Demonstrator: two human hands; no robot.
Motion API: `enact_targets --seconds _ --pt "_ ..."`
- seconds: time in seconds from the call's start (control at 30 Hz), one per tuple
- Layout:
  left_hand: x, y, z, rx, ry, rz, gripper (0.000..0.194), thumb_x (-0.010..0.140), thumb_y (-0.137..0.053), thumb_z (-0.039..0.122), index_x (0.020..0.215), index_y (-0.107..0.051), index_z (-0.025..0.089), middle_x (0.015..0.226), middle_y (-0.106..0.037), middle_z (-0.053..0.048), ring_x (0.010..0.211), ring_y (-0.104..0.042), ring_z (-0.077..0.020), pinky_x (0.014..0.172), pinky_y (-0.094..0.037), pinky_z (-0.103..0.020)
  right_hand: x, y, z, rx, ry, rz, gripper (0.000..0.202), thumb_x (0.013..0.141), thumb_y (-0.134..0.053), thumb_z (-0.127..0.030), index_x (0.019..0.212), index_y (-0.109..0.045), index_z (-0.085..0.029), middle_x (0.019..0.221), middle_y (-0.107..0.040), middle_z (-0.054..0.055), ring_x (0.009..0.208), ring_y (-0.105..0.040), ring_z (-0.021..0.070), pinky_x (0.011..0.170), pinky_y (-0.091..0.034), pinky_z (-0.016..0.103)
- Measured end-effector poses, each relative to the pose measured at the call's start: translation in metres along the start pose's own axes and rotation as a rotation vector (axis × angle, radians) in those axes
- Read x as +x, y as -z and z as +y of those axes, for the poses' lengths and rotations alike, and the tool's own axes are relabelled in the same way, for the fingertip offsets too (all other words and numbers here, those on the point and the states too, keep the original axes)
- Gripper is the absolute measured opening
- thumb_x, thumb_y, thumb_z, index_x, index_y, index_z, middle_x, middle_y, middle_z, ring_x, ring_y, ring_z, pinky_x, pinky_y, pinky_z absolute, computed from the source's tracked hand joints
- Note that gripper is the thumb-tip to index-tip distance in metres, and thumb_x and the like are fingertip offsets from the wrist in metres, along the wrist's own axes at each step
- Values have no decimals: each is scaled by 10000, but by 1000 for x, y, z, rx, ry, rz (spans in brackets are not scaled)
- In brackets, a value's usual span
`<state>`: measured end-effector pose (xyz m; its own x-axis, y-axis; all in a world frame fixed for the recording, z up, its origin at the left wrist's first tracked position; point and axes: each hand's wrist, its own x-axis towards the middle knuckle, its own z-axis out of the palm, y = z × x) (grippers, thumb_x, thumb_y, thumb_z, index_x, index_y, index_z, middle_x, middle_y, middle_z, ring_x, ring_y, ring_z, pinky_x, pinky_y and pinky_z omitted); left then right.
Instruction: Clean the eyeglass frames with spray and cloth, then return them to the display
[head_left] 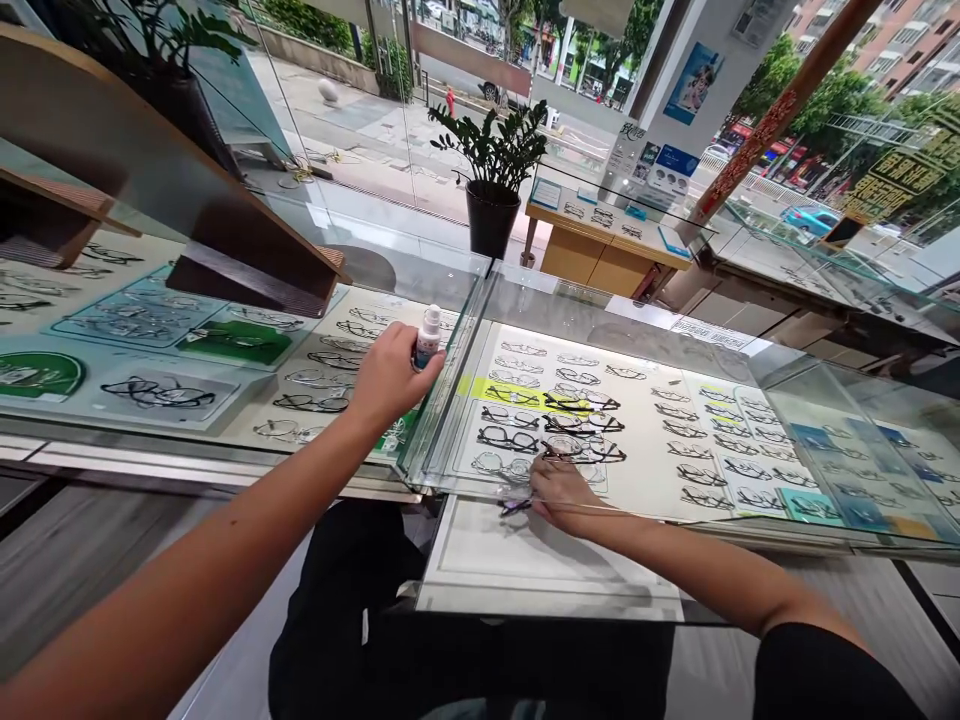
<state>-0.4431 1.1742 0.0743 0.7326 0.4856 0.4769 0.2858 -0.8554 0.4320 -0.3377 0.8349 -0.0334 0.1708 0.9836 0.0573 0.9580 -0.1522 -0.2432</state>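
Observation:
My left hand [391, 372] is wrapped round a small white spray bottle [429, 338] with a dark label, above the glass top of the left display case. Lower right, my right hand [562, 492] reaches in at the front of the right-hand case over a pulled-out white drawer [555, 575]. Its fingers are closed on a pair of eyeglasses [516, 507], whose dark, purplish part juts out on the left; the rest is mostly hidden by the hand. Rows of eyeglasses [508, 440] lie just beyond the fingers on a pale panel, some across a yellow strip [517, 396].
A glass edge [457, 370] divides the two cases. A potted plant [491, 215] stands behind them. At the left, a wooden-framed piece [255, 275] rests over the counter. More eyeglasses [701, 475] lie in the case to the right.

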Motion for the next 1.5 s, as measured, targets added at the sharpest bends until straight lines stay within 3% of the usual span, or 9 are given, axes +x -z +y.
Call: enact_targets --seconds 0.1,0.27,0.47,0.6,0.73,0.9,1.0,1.13,1.5 --pt "-1 0 1 -7 -4 6 248 951 -612 400 864 -442 242 934 -542 -54 851 -547 -236 726 -403 -353 -7 20 -32 99 49 -117 106 836 -693 -195 926 -639 -210 1041 -665 81 1067 -582 276 1010 -465 418" --pt "-5 2 5 -23 -7 -4 243 953 -610 401 869 -453 235 953 -549 -64 861 -547 -237 702 -392 -347 -1 55 -63 404 -86 -365 121 845 -696 -160 884 -594 -212 984 -643 46 1017 -567 240 901 -445 345" --pt "-9 6 9 -50 -15 -59 255 961 -581 445 886 -461 234 964 -538 -76 839 -525 -241 656 -363 -344 10 82 -89 482 -80 -463 148 801 -715 -115 852 -597 -189 963 -605 35 951 -555 208 819 -423 304" --pt "-11 7 10 -48 -26 -59 265 962 -564 453 866 -441 239 964 -536 -77 827 -518 -241 653 -357 -349 7 121 -106 530 -71 -476 151 809 -718 -132 847 -589 -202 966 -603 22 954 -554 199 799 -419 292" --pt "-11 7 9 -42 -32 -56 269 965 -563 447 854 -431 240 961 -544 -74 829 -525 -239 663 -367 -352 9 186 -87 566 16 -351 131 842 -665 -126 882 -581 -218 978 -613 15 939 -563 190 864 -446 320" --pt "-11 5 6 -18 -37 -41 271 962 -573 448 851 -440 240 963 -557 -72 836 -544 -239 668 -372 -354 36 243 -12 142 -86 -121 71 872 -609 -150 858 -579 -214 985 -618 51 978 -532 234 888 -428 360" --pt "-10 4 4 -12 -43 -47 270 973 -560 459 854 -455 240 963 -562 -74 836 -554 -241 670 -380 -354 59 240 28 -198 -216 -133 56 884 -631 -149 851 -633 -194 1009 -652 89 1010 -535 259 911 -419 367" --pt "-8 2 1 11 -61 -26 249 974 -560 451 865 -478 243 985 -582 -83 908 -583 -261 722 -415 -367 80 213 59 -337 -269 -106 47 875 -683 -149 838 -697 -174 1020 -678 140 1032 -528 304 937 -399 402" --pt "-6 0 0 13 -64 -35 244 979 -546 454 870 -473 248 984 -580 -83 897 -578 -263 708 -402 -366 90 176 90 -400 -278 -71 88 921 -695 -221 934 -758 -159 1110 -671 153 1087 -533 307 1013 -394 405"
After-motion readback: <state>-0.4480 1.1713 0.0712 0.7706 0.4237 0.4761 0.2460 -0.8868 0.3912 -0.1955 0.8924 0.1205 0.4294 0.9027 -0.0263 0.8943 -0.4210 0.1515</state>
